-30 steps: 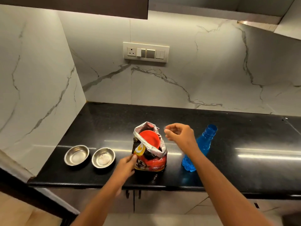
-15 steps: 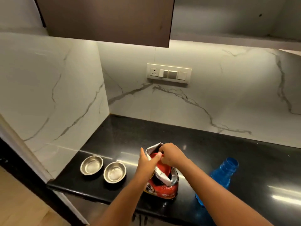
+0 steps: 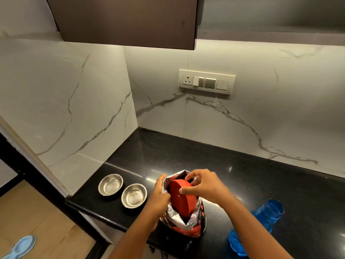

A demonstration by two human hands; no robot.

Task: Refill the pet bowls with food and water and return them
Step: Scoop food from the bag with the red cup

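Head view: black table (image 3: 242,176) in a corner with marble-pattern walls. Food bag (image 3: 186,219) stands upright near the front edge, top open, silver lining showing. A red round scoop (image 3: 182,198) sits tilted in the bag mouth.

Right hand (image 3: 203,186): fingers curled over the scoop's upper rim, thumb on its near face, pinching it. Left hand (image 3: 158,195): closed on the bag's left top edge, holding the mouth apart.

2 steel bowls, left bowl (image 3: 110,185) and right bowl (image 3: 133,195), sit side by side just left of the bag, nearly touching each other, both look empty. Blue bottle (image 3: 261,221) stands right of the bag, partly behind the right forearm; no cap visible on the neck.

Switch panel (image 3: 206,81) on the back wall, dark cabinet (image 3: 130,21) above. Light-blue holder (image 3: 20,245) on the floor, lower left.
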